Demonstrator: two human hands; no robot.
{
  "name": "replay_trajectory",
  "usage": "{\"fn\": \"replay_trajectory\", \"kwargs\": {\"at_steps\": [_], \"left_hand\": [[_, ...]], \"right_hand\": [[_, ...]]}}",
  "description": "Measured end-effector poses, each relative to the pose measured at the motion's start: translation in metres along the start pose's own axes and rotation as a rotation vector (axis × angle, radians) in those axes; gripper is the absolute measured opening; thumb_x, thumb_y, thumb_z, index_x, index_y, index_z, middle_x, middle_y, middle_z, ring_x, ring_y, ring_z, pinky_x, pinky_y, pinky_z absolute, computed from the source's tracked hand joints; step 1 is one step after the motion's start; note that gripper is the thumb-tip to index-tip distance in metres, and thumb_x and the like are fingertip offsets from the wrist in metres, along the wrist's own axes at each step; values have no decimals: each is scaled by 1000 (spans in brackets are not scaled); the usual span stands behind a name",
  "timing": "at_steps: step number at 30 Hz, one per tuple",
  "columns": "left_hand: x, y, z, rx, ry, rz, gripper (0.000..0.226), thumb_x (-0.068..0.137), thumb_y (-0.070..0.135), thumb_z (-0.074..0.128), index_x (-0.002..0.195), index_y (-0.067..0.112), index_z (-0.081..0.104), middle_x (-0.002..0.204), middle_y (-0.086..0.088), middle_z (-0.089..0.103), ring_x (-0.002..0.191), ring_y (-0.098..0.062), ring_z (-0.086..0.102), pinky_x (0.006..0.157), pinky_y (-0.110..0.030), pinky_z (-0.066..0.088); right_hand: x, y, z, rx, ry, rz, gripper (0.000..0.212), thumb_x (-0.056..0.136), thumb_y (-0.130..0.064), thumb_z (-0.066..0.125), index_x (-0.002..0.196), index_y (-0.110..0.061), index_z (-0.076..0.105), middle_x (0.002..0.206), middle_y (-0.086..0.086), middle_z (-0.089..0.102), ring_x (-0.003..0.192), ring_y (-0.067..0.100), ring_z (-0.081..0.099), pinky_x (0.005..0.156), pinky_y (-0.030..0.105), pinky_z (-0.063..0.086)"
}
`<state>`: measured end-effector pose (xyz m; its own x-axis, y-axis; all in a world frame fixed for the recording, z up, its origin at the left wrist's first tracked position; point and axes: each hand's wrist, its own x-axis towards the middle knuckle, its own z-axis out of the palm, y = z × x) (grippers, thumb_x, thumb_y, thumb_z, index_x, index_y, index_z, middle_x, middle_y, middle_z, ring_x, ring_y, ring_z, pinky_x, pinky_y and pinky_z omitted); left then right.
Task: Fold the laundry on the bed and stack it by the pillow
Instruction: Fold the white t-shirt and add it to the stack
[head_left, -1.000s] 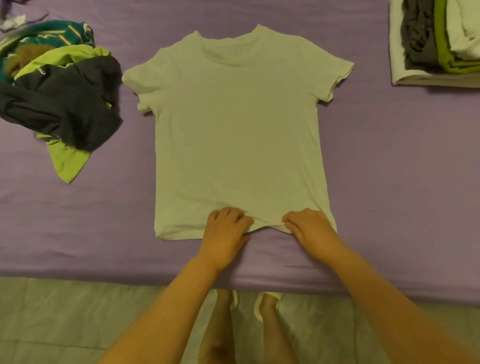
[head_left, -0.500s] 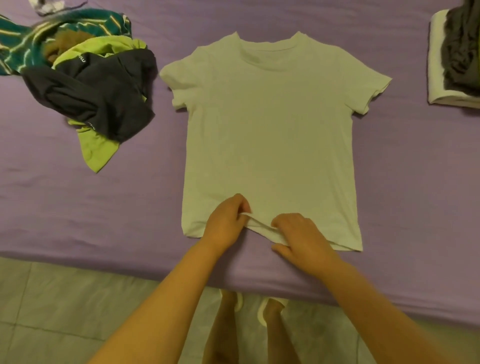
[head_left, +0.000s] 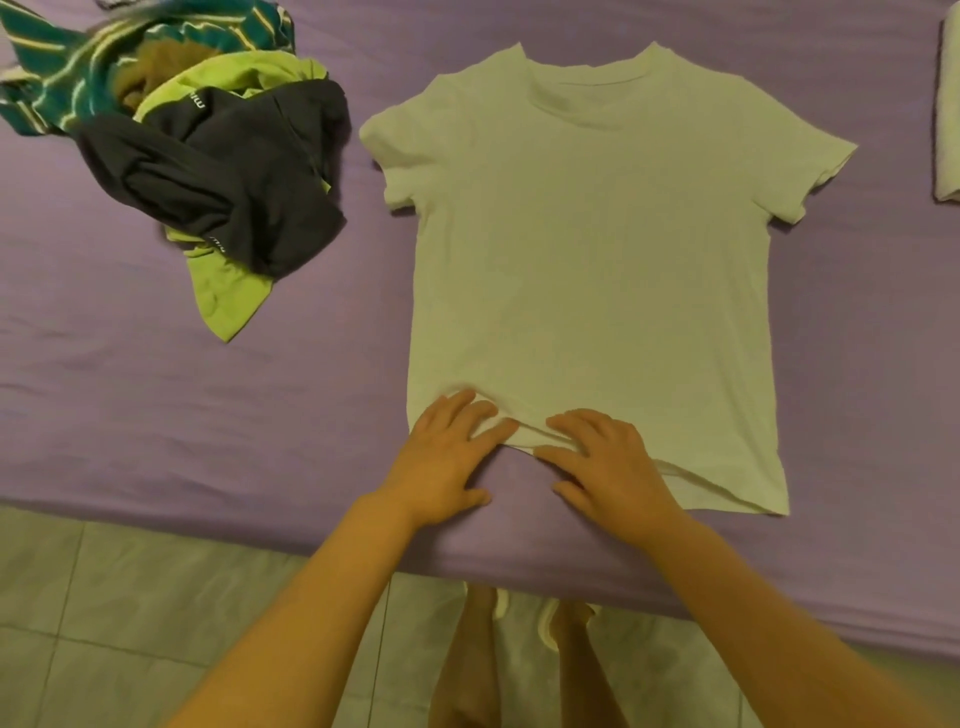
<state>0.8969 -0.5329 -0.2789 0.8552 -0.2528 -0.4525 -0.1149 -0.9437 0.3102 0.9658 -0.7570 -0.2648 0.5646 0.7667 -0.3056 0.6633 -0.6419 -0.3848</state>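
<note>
Far left of the hands, the unfolded heap (head_left: 197, 156) of green, dark and striped clothes waits its turn. Left hand (head_left: 449, 457) lies flat, fingers spread, pressing the bunched hem of the white T-shirt (head_left: 592, 249). Right hand (head_left: 608, 462), just beside it, fingers also straight on the same wrinkle, likely smoothing it for folding. The shirt stretches away beyond both hands on the purple bed (head_left: 156, 415). Far right, 1 folded edge (head_left: 948, 130) peeks in.

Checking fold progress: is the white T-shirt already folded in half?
No, the white T-shirt lies spread flat on the bed, both sleeves out.
</note>
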Motion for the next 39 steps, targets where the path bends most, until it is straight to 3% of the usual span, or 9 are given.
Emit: {"fn": "replay_trajectory", "kwargs": {"at_steps": [8, 12, 15, 21, 26, 30, 34, 37, 39], "left_hand": [[5, -18, -10, -26, 73, -33, 68, 80, 38, 70, 142, 36, 39, 143, -5, 35, 130, -28, 29, 102, -38, 32], [3, -30, -21, -354, 44, -145, 56, 87, 11, 61, 136, 33, 49, 114, 2, 40, 103, -16, 41, 86, -16, 35], [-3, -40, -29, -636, 32, -272, 54, 86, 2, 56, 135, 26, 51, 111, 4, 45, 97, -8, 46, 76, -3, 33], [-24, -52, -33, -757, 140, -569, 18, 86, 13, 65, 104, 18, 64, 95, -3, 63, 83, -19, 61, 71, -27, 49], [-43, -41, -41, -1424, 178, -654, 19, 89, -3, 59, 95, 13, 67, 92, -11, 62, 70, -17, 70, 65, -23, 58], [-55, -35, -39, -1284, 90, -712, 25, 90, 0, 54, 84, 14, 73, 85, -4, 68, 55, -7, 62, 66, -17, 54], [-52, -37, -30, -1177, 128, -802, 15, 87, 13, 65, 85, 0, 73, 64, 0, 63, 45, -5, 55, 63, -24, 47], [-49, -38, -26, -962, 71, -787, 13, 90, 9, 61, 91, 3, 72, 77, 0, 64, 59, -12, 58, 61, -21, 50], [-50, -33, -24, -655, 59, -748, 17, 90, 11, 56, 81, 9, 71, 90, -7, 63, 78, -21, 57, 71, -31, 51]], "right_hand": [[13, 2, 8, 293, 131, 229, 10, 89, -23, 64, 90, -20, 74, 113, -4, 64, 116, 22, 48, 88, 35, 33], [11, 7, -3, 651, 57, 332, 8, 90, -24, 62, 91, -20, 69, 108, -9, 60, 121, 13, 42, 102, 34, 32], [14, 5, -9, 658, 44, 358, 10, 95, -22, 53, 91, -19, 63, 102, -7, 59, 109, 15, 49, 94, 30, 36], [22, -3, -10, 625, 94, 418, 16, 99, -25, 44, 103, -17, 58, 90, -13, 57, 84, 11, 52, 88, 34, 40], [13, -4, -10, 760, 39, 432, 14, 98, -29, 47, 108, -33, 56, 92, -15, 60, 86, 8, 57, 82, 20, 43], [5, -9, -12, 583, -226, 384, 26, 98, -35, 44, 119, -34, 60, 114, -13, 63, 104, 8, 57, 91, 27, 44], [17, -19, -14, 347, -98, 264, 38, 96, -14, 43, 130, -25, 55, 136, -5, 47, 123, 20, 39, 100, 32, 34], [20, -30, -6, 276, -347, 213, 36, 96, -19, 40, 128, -27, 55, 137, -7, 38, 120, 18, 43, 92, 30, 42], [16, -33, -7, 323, -285, 297, 28, 95, -19, 41, 113, -24, 61, 120, -6, 50, 111, 19, 50, 85, 29, 42]]}}
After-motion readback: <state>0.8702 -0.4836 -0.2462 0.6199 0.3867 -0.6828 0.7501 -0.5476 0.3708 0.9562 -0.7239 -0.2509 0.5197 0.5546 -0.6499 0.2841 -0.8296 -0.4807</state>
